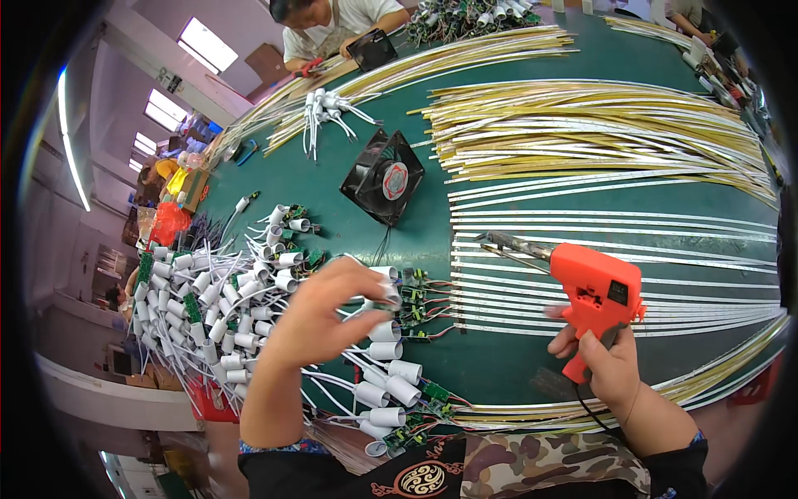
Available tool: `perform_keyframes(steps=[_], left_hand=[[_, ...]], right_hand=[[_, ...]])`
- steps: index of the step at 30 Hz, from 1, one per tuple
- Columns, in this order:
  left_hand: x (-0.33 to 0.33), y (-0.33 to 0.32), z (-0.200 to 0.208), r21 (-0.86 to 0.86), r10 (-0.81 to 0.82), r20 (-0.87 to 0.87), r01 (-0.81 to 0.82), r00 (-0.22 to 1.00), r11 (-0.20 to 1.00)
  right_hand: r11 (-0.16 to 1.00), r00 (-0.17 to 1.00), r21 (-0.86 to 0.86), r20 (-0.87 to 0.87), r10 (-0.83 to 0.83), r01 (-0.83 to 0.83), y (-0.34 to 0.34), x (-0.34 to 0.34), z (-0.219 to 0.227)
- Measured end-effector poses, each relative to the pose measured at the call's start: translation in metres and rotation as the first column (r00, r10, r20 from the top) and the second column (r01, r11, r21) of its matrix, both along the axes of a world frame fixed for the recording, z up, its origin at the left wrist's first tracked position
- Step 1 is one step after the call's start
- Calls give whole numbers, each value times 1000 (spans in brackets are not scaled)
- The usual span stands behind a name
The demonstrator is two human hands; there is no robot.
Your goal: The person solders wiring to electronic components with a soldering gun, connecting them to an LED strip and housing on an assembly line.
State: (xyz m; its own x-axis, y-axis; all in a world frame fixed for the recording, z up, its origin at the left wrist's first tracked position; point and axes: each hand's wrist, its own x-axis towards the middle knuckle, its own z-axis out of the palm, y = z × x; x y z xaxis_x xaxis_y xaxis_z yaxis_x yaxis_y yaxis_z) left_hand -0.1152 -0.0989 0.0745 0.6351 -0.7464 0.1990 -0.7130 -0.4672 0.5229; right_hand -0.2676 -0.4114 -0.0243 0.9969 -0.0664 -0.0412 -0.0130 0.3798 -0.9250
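My right hand (603,358) is wrapped round the grip of a red soldering gun (594,283), whose metal tip points left over the white LED strips (598,291). My left hand (328,312) is closed, thumb and fingers curled about a white cylindrical housing (387,293) that they partly hide. Just beyond its fingertips, small green circuit boards (413,316) join by red and dark wires to the strip ends. More white housings (403,372) with boards lie below that hand, near my body.
A large heap of white housings with wires (220,308) covers the table's left side. A black square fan (384,179) stands mid-table. Yellow and white strips (582,125) are stacked at the far right. Across the table a person (332,29) works with red-handled pliers (309,66).
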Motion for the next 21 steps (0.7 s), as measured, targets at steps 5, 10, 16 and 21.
perform_keyframes(steps=[5,10,16,21], left_hand=[[11,-35,-43,-265,-85,-736,-171,672,949],[-1,-76,-54,-285,-220,-951,-345,216,894],[-21,-113,-77,-366,-245,-891,-283,382,887],[-29,-124,-73,-326,-201,-772,-104,604,940]], right_hand=[[993,995,78,-33,92,-90,1,-5,-9],[998,998,33,-16,-54,55,15,5,0],[978,998,-205,-47,-45,34,21,8,-5],[962,996,-263,-19,-82,74,19,6,-6]])
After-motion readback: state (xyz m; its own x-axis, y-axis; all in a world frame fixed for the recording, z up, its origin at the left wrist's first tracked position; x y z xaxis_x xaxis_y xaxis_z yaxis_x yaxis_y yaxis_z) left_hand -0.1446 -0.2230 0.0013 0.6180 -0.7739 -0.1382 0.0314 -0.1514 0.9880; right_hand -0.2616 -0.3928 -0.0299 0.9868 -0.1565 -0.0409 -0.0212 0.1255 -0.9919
